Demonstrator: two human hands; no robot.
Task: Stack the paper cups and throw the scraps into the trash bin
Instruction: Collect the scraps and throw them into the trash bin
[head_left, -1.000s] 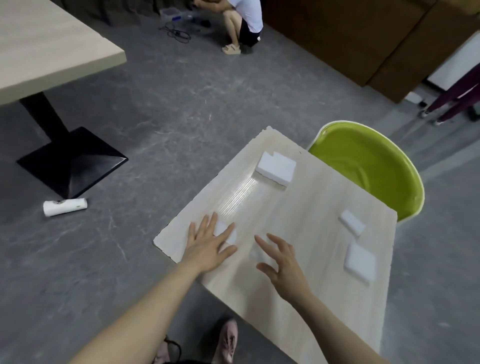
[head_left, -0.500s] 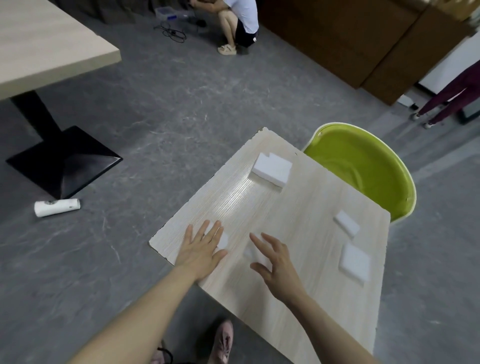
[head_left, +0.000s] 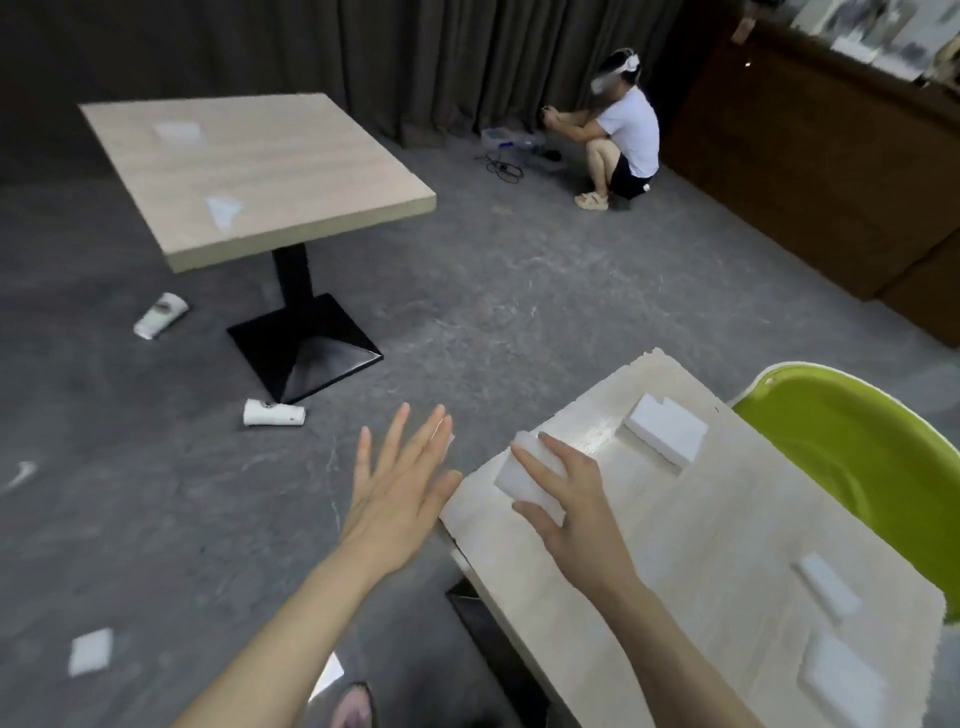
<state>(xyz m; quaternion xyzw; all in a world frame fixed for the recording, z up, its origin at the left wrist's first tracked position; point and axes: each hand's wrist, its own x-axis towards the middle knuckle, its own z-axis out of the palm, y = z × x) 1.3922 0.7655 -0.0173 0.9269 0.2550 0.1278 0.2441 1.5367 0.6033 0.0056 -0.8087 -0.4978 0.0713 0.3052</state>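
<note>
L hand (head_left: 402, 486) flat; R hand (head_left: 569, 499) grips scrap (head_left: 522, 475).

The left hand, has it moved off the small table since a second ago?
Yes. The left hand lay flat on the small table near its corner; now it hovers open over the floor, just past that edge.
</note>
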